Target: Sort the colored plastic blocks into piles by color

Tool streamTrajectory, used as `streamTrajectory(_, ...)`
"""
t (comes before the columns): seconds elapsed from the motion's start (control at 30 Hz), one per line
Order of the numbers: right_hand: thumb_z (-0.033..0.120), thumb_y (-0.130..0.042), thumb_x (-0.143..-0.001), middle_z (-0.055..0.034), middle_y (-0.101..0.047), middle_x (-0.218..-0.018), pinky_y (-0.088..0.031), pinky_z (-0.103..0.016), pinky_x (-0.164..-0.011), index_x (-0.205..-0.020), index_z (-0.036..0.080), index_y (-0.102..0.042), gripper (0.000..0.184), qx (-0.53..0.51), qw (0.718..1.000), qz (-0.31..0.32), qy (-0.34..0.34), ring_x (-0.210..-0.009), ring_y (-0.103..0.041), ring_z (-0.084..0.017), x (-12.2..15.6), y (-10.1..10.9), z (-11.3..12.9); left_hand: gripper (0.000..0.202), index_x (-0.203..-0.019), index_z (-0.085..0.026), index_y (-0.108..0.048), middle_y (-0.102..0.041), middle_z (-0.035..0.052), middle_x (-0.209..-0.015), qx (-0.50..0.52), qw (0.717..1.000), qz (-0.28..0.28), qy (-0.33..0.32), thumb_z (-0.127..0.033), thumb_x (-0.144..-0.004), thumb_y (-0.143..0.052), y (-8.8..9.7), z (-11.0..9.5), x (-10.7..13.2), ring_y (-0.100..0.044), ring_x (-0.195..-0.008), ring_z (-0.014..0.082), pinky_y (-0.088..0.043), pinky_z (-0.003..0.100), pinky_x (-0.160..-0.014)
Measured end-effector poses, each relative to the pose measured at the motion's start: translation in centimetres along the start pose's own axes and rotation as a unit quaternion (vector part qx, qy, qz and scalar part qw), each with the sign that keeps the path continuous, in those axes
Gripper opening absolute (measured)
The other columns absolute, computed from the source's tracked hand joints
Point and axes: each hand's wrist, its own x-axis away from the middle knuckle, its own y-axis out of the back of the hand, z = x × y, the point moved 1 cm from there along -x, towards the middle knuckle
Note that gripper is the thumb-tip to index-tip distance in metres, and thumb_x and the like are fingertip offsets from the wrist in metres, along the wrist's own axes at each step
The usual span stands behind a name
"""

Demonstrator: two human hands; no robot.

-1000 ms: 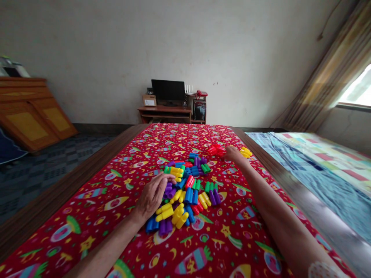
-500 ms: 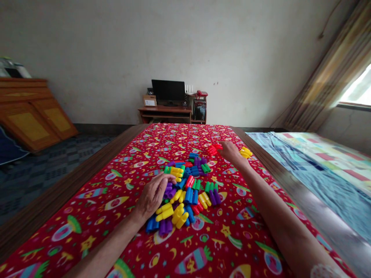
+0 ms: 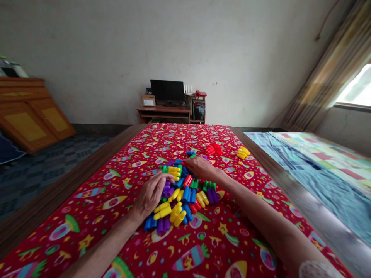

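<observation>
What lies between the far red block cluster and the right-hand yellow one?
In the head view, only patterned cloth separates the red cluster from the yellow cluster.

White dotted right sleeve (image 3: 315, 269), bare hands (image 3: 149, 192)

Two hands: one left hand (image 3: 150, 192), one right hand (image 3: 201, 167). Beneath both, one tablecloth (image 3: 188, 136) on one table (image 3: 262, 164). Between and just below them, one mixed heap, partly hidden: at least five yellow blocks (image 3: 162, 211), four blue blocks (image 3: 189, 195), three purple blocks (image 3: 212, 196), three green blocks (image 3: 209, 185) and two red blocks (image 3: 188, 180). Beyond the right hand, two clusters, one red cluster (image 3: 213, 149) and one yellow cluster (image 3: 243, 152), pieces too overlapped to count. Farther ahead of both hands: one desk (image 3: 162, 111), one monitor (image 3: 167, 91), two speakers (image 3: 184, 102), one cardboard box (image 3: 148, 100), one telephone (image 3: 199, 94).
</observation>
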Motion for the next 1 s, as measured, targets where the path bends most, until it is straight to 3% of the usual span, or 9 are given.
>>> streamTrajectory(0.17,0.020,-0.047,-0.092,-0.0039,-0.066,-0.072,-0.032,-0.022,-0.059,-0.100,0.014,-0.070,0.025,-0.052,0.996,-0.067,-0.039,-0.061,-0.053,-0.011,0.2,1.6,-1.0,0.037,-0.094,-0.021,-0.063,-0.073,0.0062,-0.090,0.006,1.000,0.000,-0.002,-0.040,-0.095,-0.032,0.0,0.2,0.0,-0.068,-0.091,0.0219,-0.052,0.035,-0.089)
streamTrajectory(0.3,0.018,-0.053,-0.086,-0.0003,-0.064,-0.068,-0.032,-0.019,-0.057,-0.105,0.013,-0.072,0.028,-0.152,0.986,-0.062,-0.031,-0.059,-0.050,-0.008,0.3,2.8,-2.1,0.038,-0.094,-0.020,-0.064,-0.073,0.0070,-0.091,0.005,1.000,0.001,0.003,-0.041,-0.095,-0.033,0.0,0.2,0.1,-0.068,-0.090,0.0225,-0.051,0.036,-0.091)
streamTrajectory(0.4,0.014,-0.052,-0.082,0.0014,-0.063,-0.065,-0.033,-0.018,-0.056,-0.099,0.011,-0.074,0.028,-0.186,0.981,-0.054,-0.028,-0.058,-0.048,-0.008,0.5,3.5,-2.9,0.039,-0.093,-0.021,-0.064,-0.073,0.0072,-0.092,0.008,1.000,0.008,0.008,-0.044,-0.095,-0.033,0.0,0.2,0.1,-0.068,-0.091,0.0232,-0.051,0.037,-0.091)
streamTrajectory(0.5,0.015,-0.052,-0.082,0.0001,-0.066,-0.067,-0.036,-0.019,-0.058,-0.095,0.010,-0.074,0.026,-0.210,0.976,-0.051,-0.018,-0.062,-0.053,-0.010,0.6,4.1,-2.8,0.039,-0.107,-0.020,-0.059,-0.072,0.0070,-0.092,0.048,0.998,-0.003,0.034,-0.048,-0.095,-0.034,-0.3,0.6,0.2,-0.068,-0.093,0.0236,-0.051,0.038,-0.089)
streamTrajectory(0.6,0.017,-0.053,-0.084,-0.0042,-0.072,-0.081,-0.041,-0.020,-0.062,-0.104,0.012,-0.073,0.028,-0.237,0.969,-0.069,-0.003,-0.069,-0.060,-0.013,0.7,4.8,-1.6,0.049,-0.133,-0.019,-0.038,-0.069,0.0090,-0.103,0.129,0.987,-0.056,0.074,-0.050,-0.095,-0.036,-0.6,1.3,0.2,-0.068,-0.094,0.0223,-0.052,0.040,-0.088)
streamTrajectory(0.7,0.017,-0.052,-0.086,-0.0060,-0.074,-0.094,-0.045,-0.022,-0.069,-0.108,0.016,-0.072,0.030,-0.260,0.962,-0.076,0.033,-0.079,-0.064,-0.015,0.9,5.6,0.4,0.060,-0.139,-0.019,-0.029,-0.063,0.0127,-0.117,0.159,0.980,-0.087,0.082,-0.054,-0.092,-0.042,-0.7,1.7,0.2,-0.065,-0.104,0.0227,-0.051,0.039,-0.090)
streamTrajectory(0.87,0.014,-0.052,-0.089,-0.0058,-0.073,-0.091,-0.042,-0.021,-0.068,-0.113,0.019,-0.070,0.030,-0.242,0.965,-0.035,0.093,-0.077,-0.063,-0.013,1.4,5.9,4.2,0.049,-0.123,-0.021,-0.050,-0.063,0.0099,-0.121,0.060,0.996,-0.051,0.049,-0.056,-0.088,-0.046,-0.2,0.9,0.1,-0.059,-0.115,0.0252,-0.047,0.040,-0.099)
streamTrajectory(1.0,0.014,-0.050,-0.090,-0.0050,-0.070,-0.078,-0.038,-0.021,-0.062,-0.108,0.017,-0.071,0.028,-0.211,0.973,-0.012,0.094,-0.067,-0.059,-0.012,1.4,5.2,5.6,0.037,-0.099,-0.022,-0.058,-0.069,0.0060,-0.095,0.002,0.995,-0.073,0.062,-0.055,-0.087,-0.046,0.2,0.6,0.1,-0.066,-0.094,0.0241,-0.053,0.038,-0.087)
